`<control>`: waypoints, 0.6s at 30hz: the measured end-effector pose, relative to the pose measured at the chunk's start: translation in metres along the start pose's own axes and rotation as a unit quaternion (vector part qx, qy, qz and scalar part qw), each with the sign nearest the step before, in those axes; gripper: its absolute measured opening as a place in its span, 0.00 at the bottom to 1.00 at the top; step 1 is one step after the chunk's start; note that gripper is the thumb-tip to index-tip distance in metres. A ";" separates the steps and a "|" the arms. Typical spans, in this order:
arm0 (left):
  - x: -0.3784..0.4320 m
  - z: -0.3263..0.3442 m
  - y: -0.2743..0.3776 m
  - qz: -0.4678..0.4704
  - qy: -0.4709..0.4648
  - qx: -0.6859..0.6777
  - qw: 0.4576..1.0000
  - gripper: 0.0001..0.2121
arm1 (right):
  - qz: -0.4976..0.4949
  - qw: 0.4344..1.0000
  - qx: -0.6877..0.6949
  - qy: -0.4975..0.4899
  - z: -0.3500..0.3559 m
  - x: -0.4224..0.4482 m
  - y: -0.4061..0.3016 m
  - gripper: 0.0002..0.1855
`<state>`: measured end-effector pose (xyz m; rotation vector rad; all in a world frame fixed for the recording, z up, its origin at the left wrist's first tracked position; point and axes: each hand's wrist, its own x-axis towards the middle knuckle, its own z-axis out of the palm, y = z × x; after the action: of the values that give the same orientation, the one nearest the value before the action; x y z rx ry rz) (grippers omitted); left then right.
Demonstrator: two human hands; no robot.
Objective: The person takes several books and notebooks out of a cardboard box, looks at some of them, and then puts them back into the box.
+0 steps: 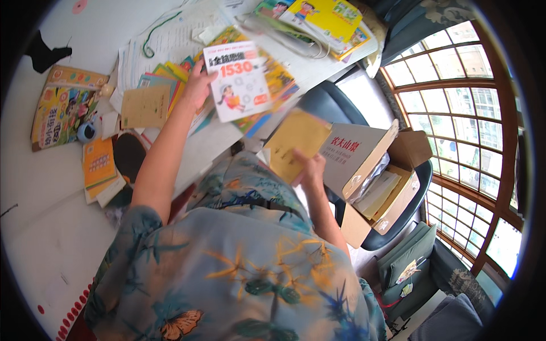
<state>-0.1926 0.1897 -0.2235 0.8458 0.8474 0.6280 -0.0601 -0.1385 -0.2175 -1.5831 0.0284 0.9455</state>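
Observation:
My left hand (pixel 199 87) grips the left edge of a white book (pixel 239 91), whose cover shows a cartoon girl and orange and black print. It is held over a spread of colourful picture books (pixel 277 74) on the table. In my right hand (pixel 311 168) is a tan exercise book (pixel 294 140), tilted, with a pale sheet or cover edge showing at its left side. Whether more than one booklet is in that grip I cannot tell. Just right of it an open cardboard box (pixel 354 155) leans on a dark chair, with papers and booklets (pixel 379 192) inside.
The white table (pixel 38 192) bears a kraft-coloured booklet (pixel 145 106), loose printed sheets (pixel 170 34), a green cord (pixel 149 44), orange booklets (pixel 98 162) and a boxed book set (pixel 68 111). A yellow book (pixel 328 19) tops a pile at the back. Dark chairs (pixel 330 102) and a barred window (pixel 456 102) are at right.

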 end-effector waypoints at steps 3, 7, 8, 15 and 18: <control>-0.008 0.014 0.006 0.024 0.028 0.038 0.999 0.28 | -0.011 1.000 -0.007 -0.007 0.001 -0.003 -0.003 0.13; -0.019 0.064 0.049 0.057 -0.036 0.027 0.997 0.29 | -0.003 1.000 0.005 -0.003 0.006 -0.009 -0.013 0.13; -0.013 0.077 0.059 0.073 -0.070 0.001 0.995 0.29 | -0.002 1.000 -0.005 0.002 0.006 -0.009 -0.015 0.13; 0.071 0.188 0.095 0.127 -0.123 0.000 0.984 0.33 | 0.025 0.999 0.035 0.007 -0.004 -0.005 0.001 0.12; 0.042 0.177 0.063 0.184 -0.093 0.077 0.975 0.26 | 0.022 0.999 0.040 0.000 0.000 -0.003 0.003 0.12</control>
<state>-0.0316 0.1867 -0.1183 1.1992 0.5771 0.7993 -0.0633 -0.1407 -0.2181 -1.5134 0.1007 0.9670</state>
